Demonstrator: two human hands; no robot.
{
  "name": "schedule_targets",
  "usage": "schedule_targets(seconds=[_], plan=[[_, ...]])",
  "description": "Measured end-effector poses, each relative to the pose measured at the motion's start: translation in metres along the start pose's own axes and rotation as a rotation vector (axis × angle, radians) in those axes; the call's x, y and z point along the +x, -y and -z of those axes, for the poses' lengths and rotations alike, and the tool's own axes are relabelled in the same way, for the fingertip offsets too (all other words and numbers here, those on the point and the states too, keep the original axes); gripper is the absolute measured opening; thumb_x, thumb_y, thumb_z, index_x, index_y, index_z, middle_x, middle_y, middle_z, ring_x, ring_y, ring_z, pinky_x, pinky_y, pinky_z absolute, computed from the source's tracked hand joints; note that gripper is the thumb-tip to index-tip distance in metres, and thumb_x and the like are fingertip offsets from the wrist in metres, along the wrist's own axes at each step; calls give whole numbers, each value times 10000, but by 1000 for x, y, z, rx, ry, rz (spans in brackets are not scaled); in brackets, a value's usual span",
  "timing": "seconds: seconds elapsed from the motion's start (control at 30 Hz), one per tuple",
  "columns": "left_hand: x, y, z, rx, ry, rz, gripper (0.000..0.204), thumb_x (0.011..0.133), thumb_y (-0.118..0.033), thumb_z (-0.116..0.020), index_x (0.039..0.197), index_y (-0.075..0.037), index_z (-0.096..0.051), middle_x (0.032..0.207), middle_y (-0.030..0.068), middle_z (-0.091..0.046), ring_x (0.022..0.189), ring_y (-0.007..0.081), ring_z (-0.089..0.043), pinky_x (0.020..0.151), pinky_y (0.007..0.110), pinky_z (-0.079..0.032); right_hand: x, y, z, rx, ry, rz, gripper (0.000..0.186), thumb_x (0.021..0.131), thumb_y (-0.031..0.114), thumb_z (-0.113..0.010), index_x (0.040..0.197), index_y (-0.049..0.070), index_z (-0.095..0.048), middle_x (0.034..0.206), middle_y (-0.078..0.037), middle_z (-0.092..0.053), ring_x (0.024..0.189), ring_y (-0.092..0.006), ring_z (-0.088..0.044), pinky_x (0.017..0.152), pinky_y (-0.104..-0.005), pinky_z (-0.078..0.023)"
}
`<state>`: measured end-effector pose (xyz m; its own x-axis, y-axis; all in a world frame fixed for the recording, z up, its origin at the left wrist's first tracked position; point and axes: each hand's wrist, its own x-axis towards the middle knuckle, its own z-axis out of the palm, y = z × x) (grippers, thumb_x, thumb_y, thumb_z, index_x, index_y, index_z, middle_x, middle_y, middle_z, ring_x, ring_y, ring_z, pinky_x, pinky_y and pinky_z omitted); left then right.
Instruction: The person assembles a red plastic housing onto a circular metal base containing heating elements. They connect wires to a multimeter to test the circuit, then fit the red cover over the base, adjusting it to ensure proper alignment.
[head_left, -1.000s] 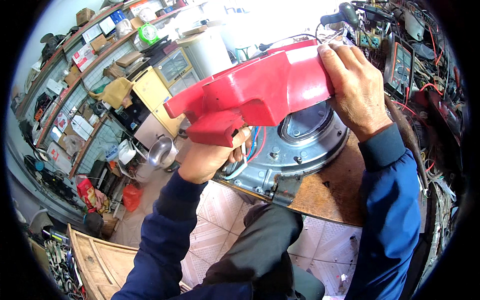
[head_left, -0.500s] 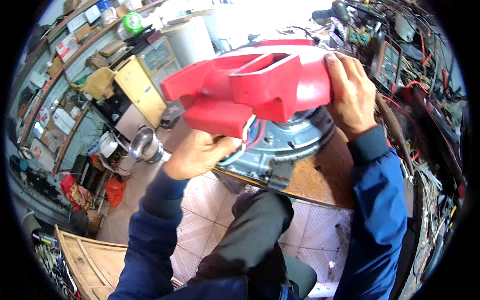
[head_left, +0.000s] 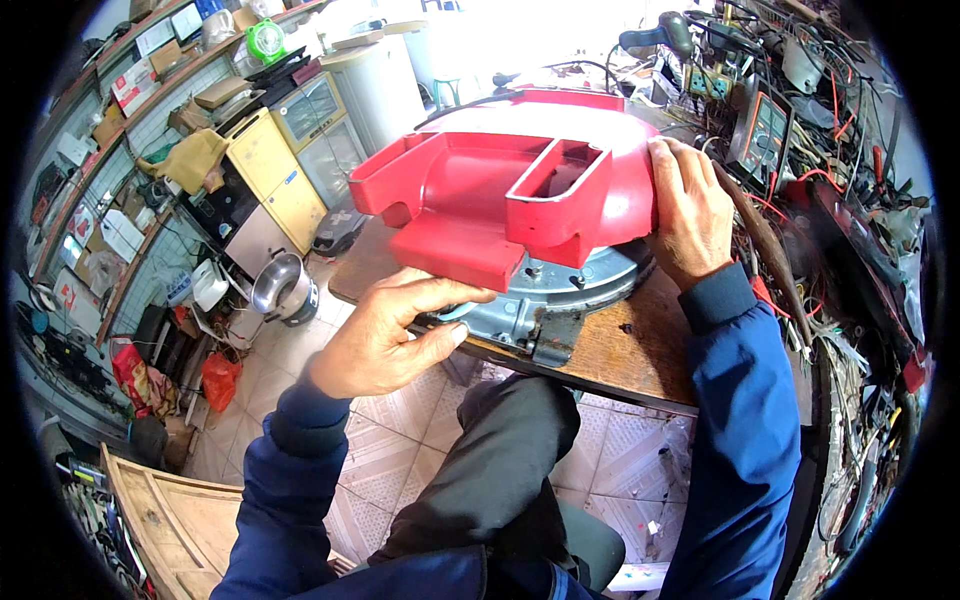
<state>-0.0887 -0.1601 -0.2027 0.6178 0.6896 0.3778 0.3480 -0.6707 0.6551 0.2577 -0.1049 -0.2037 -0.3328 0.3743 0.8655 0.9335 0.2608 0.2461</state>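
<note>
Cover (head_left: 490, 175), red and hollowed, is seen above the grey base (head_left: 605, 272) on the bench (head_left: 645, 350); its front lip is raised clear of the base, and whether its far side is seated cannot be told, being hidden. The cover's right rim is held by the right grip (head_left: 692, 212), fingers curled over the edge, thumb out of sight. At the left grip (head_left: 383, 335) thumb and forefinger are spread well apart; the forefinger is laid along the underside of the front lip and nothing is pinched. A pale wire (head_left: 455, 313) is noted between that forefinger and thumb, close to the base's near edge. Judgement on handling: the cover is best kept steady by even support from both sides, since the right rim alone would probably let the front lip sag. The wire should be kept out from under the lip, where it could be trapped. The upright studs (head_left: 577, 283) are best kept in sight as a guide to alignment, and the left fingertips should be kept out of the gap whenever weight is let down.
</note>
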Motion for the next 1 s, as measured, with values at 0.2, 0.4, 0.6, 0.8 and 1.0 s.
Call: schedule_targets(seconds=[0.2,0.4,0.6,0.8,1.0], plan=[[-7,9,-7,-280,-120,77,388,925,30,-639,1313,31,-636,1130,137,-660,1043,191,-657,910,312,-521,0,0,0,34,-7,-44,540,723,107,-743,1230,-5,-592,1182,-187,-637,1058,-346,-639,836,-412,-579],[-17,5,-13,-146,-204,113,349,932,81,-598,1279,61,-624,1176,124,-637,1092,202,-667,949,300,-525,3,4,-2,66,-55,-51,588,666,114,-769,1217,-3,-600,1166,-184,-638,1046,-346,-634,840,-418,-572],[-10,4,-23,-202,-349,130,361,934,93,-611,1294,86,-574,1160,137,-636,1123,204,-672,996,318,-534,1,8,-2,99,-55,-119,620,608,82,-773,1200,-5,-609,1171,-187,-636,1048,-353,-622,865,-424,-561],[-19,14,-33,-116,-421,171,201,919,76,-618,1111,68,-678,1035,100,-659,918,141,-656,803,262,-514,3,12,-3,103,-72,-144,597,641,81,-750,1217,-7,-614,1188,-193,-633,1087,-380,-617,927,-442,-545],[-19,8,-35,-86,-450,148,227,914,99,-581,1102,60,-701,1031,84,-689,925,120,-654,813,248,-503,0,9,-7,91,-85,-137,474,766,106,-668,1222,-14,-611,1189,-201,-625,1079,-386,-613,922,-446,-540]])
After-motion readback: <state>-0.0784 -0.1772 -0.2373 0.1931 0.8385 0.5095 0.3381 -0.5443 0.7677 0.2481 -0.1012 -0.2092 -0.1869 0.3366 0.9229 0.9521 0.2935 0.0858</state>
